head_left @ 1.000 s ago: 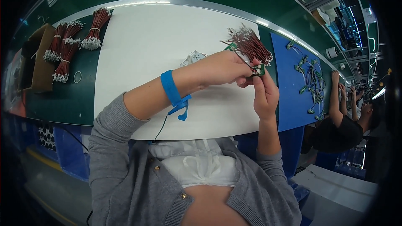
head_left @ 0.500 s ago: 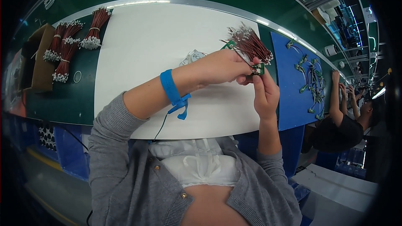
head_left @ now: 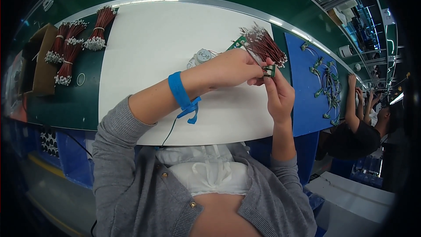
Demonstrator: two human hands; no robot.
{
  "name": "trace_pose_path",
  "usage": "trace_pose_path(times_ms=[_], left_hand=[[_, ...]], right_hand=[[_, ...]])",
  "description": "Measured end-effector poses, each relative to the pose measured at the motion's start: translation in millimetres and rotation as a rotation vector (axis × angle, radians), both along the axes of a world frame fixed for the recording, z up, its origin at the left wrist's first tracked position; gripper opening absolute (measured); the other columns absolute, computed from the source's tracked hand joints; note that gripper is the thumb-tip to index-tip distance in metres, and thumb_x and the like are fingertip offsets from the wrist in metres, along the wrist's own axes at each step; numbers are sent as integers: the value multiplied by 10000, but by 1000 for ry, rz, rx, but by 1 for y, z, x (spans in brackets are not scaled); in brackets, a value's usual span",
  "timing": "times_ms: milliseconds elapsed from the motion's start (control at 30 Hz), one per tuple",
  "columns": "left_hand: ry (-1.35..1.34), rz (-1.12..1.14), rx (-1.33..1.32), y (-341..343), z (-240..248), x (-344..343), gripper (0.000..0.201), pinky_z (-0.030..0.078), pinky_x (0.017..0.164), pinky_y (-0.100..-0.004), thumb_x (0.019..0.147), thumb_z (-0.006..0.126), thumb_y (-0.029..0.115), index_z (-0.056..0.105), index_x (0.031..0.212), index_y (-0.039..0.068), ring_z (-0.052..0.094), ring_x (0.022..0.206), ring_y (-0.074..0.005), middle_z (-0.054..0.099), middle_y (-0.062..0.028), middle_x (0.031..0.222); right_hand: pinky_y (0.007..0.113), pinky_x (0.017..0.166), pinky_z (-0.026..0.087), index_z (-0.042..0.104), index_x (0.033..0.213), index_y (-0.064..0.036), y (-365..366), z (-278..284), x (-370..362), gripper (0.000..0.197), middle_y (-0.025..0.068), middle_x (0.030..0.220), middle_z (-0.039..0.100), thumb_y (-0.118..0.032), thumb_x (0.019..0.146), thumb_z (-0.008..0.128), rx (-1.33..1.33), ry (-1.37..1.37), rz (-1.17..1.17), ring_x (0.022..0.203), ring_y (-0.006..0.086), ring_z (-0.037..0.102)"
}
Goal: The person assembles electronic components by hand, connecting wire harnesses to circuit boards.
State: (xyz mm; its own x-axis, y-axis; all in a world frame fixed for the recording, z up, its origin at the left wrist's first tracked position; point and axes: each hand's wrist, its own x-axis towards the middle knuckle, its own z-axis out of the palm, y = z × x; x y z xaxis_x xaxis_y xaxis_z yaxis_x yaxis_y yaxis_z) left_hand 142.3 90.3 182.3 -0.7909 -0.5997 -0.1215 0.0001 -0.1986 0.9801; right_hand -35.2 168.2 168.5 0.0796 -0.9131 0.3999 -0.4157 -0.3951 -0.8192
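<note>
My right hand (head_left: 280,96) pinches a small green circuit board (head_left: 270,71) between thumb and fingers, above the right part of the white sheet. My left hand (head_left: 241,68) reaches across and is closed at the board's left edge, on a dark thin cable (head_left: 253,54) that runs up beyond the fingers. Its fingertips and the cable's end are partly hidden. Just beyond the hands lies a bundle of red-brown wires with white connectors (head_left: 266,47). Left of it is another green board (head_left: 237,44), partly covered. A round silver motor (head_left: 203,55) sits behind my left forearm.
On the right, a blue mat (head_left: 302,105) carries several small wired boards (head_left: 326,83). Tied wire bundles (head_left: 72,55) and a cardboard box (head_left: 46,74) stand at the left. A blue wrist strap (head_left: 177,90) trails a cord. Another person (head_left: 357,136) works at far right.
Both hands hold nearly the same place at the board. The left hand shifts slightly, and more of the motor and the far green board shows now.
</note>
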Motion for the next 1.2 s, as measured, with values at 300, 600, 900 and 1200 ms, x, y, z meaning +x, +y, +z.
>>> trace_pose_path(times_ms=[300, 600, 900, 1200], left_hand=[[0, 11, 4, -1, -2, 4, 192, 351, 565, -215, 843, 554, 185, 640, 747, 42, 425, 594, -52, 542, 27, 636], [-60, -73, 24, -6, -5, 4, 175, 404, 613, -198, 840, 569, 181, 661, 796, 39, 497, 628, -78, 590, -5, 677], [-335, -136, -576, 15, 39, 13, 292, 481, 682, -333, 836, 578, 237, 653, 991, 1, 622, 721, -221, 670, -106, 830], [-786, 101, -1018, 0, 43, 15, 338, 490, 768, -394, 770, 608, 225, 650, 1057, 52, 620, 877, -309, 663, -151, 935]], right_hand=[[278, 685, 565, 552, 1196, 76, 0, 8, -3, 338, 195, 1097, 632, 44, 860, 575, 56, 103, 5, 798, 203, 677], [282, 706, 570, 562, 1183, 78, 2, 13, -3, 358, 165, 997, 656, 59, 828, 611, 124, -42, 72, 811, 198, 673], [250, 673, 545, 564, 1191, 72, 19, 11, -19, 355, 144, 963, 671, 40, 840, 606, 74, 12, -7, 763, 178, 681], [233, 657, 528, 571, 1172, 84, 35, 5, -39, 344, 126, 899, 676, 29, 834, 602, 101, -150, -113, 739, 165, 681]])
